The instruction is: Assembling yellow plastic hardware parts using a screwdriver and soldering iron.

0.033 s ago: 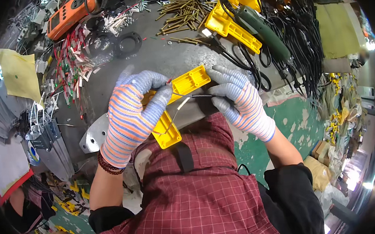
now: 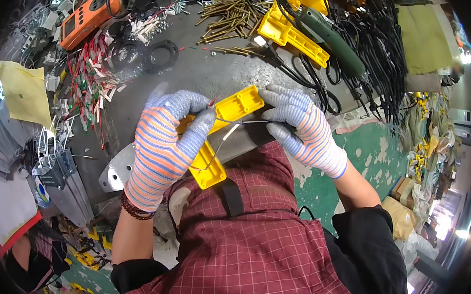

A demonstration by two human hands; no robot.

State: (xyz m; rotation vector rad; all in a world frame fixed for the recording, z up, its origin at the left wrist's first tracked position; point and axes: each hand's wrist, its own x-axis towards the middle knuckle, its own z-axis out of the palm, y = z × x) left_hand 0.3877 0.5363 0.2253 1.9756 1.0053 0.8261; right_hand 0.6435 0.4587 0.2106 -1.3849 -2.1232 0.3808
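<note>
In my left hand (image 2: 163, 136), which wears a striped knit glove, is a bent yellow plastic housing (image 2: 238, 105), its ribbed hollow side turned up. One arm of it points right, the other (image 2: 210, 171) down toward the apron; the bend is mostly hidden behind my fingers. A small red wire end (image 2: 212, 102) shows at my left thumb and fingertips. My right hand (image 2: 305, 125), gloved alike, pinches the end of a thin dark wire (image 2: 247, 121) that runs across the housing to the left fingertips. Below it a wire with a white sleeve (image 2: 231, 132) curves down into the lower arm.
A metal plate with holes (image 2: 118, 170) lies by my left wrist. Farther off are red-wired small parts (image 2: 89, 86), black rings (image 2: 161, 55), long brass-coloured screws (image 2: 225, 18), a green power tool (image 2: 331, 40), yellow housings (image 2: 287, 29), black cords (image 2: 377, 53) and an orange meter (image 2: 87, 19).
The yellow housing has shifted very slightly down and left with my left hand. Both hands keep their hold.
</note>
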